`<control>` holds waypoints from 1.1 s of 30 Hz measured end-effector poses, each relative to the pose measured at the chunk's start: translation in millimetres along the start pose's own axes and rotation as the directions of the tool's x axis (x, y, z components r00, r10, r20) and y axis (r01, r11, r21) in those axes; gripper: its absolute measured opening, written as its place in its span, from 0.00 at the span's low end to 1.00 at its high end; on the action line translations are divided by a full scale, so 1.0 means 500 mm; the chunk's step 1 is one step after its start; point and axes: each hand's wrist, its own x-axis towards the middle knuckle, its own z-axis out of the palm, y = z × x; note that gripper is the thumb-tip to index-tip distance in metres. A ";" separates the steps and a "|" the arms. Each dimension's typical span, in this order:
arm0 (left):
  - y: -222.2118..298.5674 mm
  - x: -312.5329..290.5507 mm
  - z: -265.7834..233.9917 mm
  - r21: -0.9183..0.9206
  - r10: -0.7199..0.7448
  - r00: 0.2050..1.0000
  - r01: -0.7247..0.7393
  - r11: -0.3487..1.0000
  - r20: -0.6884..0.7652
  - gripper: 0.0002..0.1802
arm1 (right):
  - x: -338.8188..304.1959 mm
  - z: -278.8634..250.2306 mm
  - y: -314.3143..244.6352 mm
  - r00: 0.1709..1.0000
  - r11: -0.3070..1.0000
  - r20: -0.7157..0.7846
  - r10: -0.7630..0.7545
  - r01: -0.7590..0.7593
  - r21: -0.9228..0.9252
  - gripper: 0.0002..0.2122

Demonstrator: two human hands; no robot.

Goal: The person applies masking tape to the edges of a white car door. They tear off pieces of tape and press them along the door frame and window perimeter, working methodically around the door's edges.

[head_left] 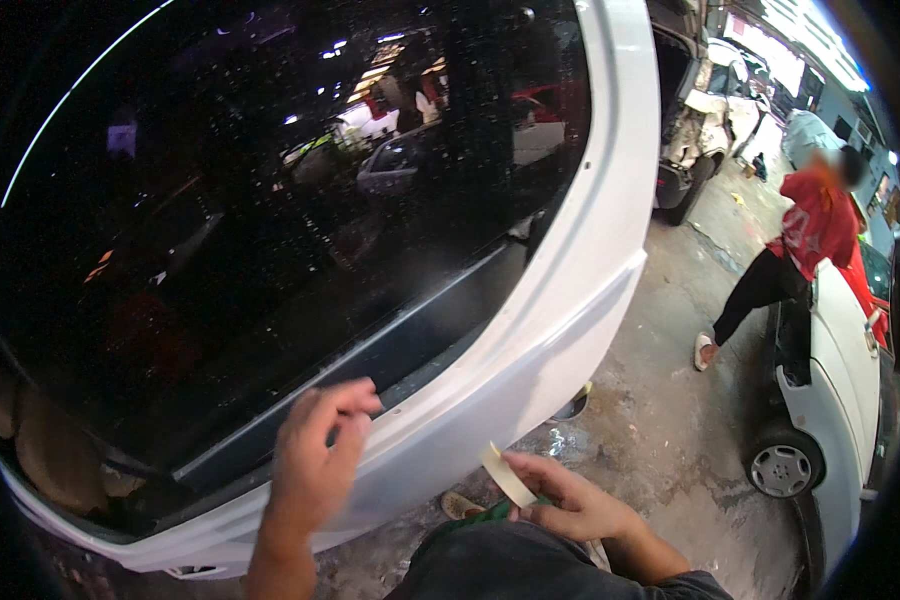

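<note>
My right hand is closed on a cream roll of tape, held edge-on in front of my body. To its left, my left hand is raised over the lower border of a large dark window. Its fingers are bent but apart, and I see nothing between them. A white vehicle panel curves around the glass, with its lower edge just beyond the tape. Whether the left fingertips touch the window border, I cannot tell.
A person in a red top stands at the right beside a white car. Farther back is a damaged white vehicle. A dark bucket-like container sits on the stained floor, partly behind the panel.
</note>
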 end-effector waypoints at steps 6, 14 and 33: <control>0.089 -0.080 0.175 -0.440 0.162 0.974 -0.078 0.895 0.158 0.11 | -0.019 -0.030 -0.045 0.960 0.942 -0.173 -0.220 0.164 -0.293 0.27; 0.179 -0.072 0.341 -0.290 0.323 0.942 -0.285 0.914 0.091 0.13 | -0.148 -0.123 -0.072 0.875 0.542 -0.130 -0.466 0.166 -0.824 0.15; 0.378 -0.168 0.698 -0.370 0.075 0.977 0.005 0.929 0.201 0.07 | -0.450 -0.324 -0.048 0.892 0.579 -0.321 -0.318 -0.085 -0.811 0.09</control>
